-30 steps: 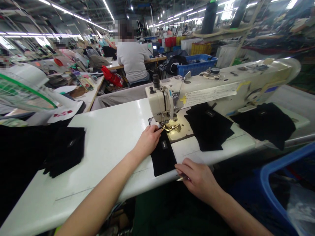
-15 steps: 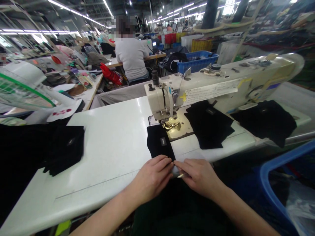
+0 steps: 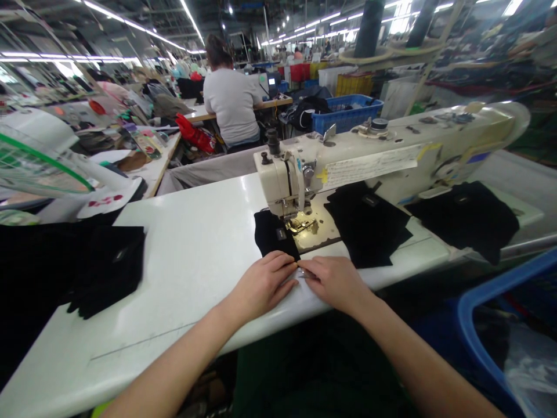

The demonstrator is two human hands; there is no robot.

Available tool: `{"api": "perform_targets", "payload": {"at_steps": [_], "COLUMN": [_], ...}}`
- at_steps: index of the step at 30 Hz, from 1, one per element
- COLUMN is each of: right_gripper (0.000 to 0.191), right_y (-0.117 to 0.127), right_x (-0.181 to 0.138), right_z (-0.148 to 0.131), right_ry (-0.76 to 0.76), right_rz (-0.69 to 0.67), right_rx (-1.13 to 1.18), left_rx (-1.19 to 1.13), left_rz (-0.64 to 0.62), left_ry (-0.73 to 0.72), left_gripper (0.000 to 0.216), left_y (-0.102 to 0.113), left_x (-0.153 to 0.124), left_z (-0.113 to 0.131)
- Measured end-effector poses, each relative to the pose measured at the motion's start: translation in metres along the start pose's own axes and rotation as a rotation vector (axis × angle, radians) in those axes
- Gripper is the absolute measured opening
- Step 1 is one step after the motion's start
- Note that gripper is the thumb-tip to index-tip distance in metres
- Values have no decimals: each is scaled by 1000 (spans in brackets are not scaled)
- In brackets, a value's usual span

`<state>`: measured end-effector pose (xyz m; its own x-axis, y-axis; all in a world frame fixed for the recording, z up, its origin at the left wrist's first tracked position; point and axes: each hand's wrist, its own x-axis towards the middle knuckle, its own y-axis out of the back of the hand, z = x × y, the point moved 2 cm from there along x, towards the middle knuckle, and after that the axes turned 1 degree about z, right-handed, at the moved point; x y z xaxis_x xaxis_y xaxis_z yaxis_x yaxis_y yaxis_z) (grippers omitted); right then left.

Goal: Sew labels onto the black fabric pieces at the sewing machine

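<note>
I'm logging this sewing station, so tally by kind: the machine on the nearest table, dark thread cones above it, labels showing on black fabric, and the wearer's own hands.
Sewing machine: 1
Dark thread cones: 2
Labels on black fabric: 4
Hands, left hand and right hand: 2
Total: 9

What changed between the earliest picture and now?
The left hand moved from the far end of the labelled black piece to its near end, beside the right hand. The piece slid forward across the table, the right hand advancing too. The sewing machine and the black fabric under its arm stayed put.
</note>
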<state>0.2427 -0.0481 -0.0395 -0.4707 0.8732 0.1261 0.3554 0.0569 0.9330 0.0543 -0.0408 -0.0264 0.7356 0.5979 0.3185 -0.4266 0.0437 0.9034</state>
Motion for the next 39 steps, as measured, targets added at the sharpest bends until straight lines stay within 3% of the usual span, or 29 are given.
{"api": "perform_targets", "payload": {"at_steps": [12,23,26,29,32,35,37,39], "right_gripper": [34,31,29,28,31,32,37,39], "right_y": [5,9,9,16,32,54,66,74], "right_x": [34,25,19,10,-4,-18,-24,-26], "right_z": [7,4,7,18,40,75,101,124], "right_ry": [-36,-62,-68,-73,-230,-546,-719,-799], "right_rz": [-10,3,58,220,482,694,721,676], "right_rx": [-64,-33,34,97,65,-91,-179,-194], "left_rx": [21,85,89,82,76,88,104,108], "left_rz": [4,20,36,50,60,81,100,116], "left_ry": [17,65,60,62,45,45,59,76], "left_gripper": [27,30,30,30,30,32,33,33], "left_y": [5,5,6,5,4,2,2,1], "left_x": [21,35,37,37,37,36,36,35], "left_z": [-38,-71,-76,-78,-78,-80,-82,-83]}}
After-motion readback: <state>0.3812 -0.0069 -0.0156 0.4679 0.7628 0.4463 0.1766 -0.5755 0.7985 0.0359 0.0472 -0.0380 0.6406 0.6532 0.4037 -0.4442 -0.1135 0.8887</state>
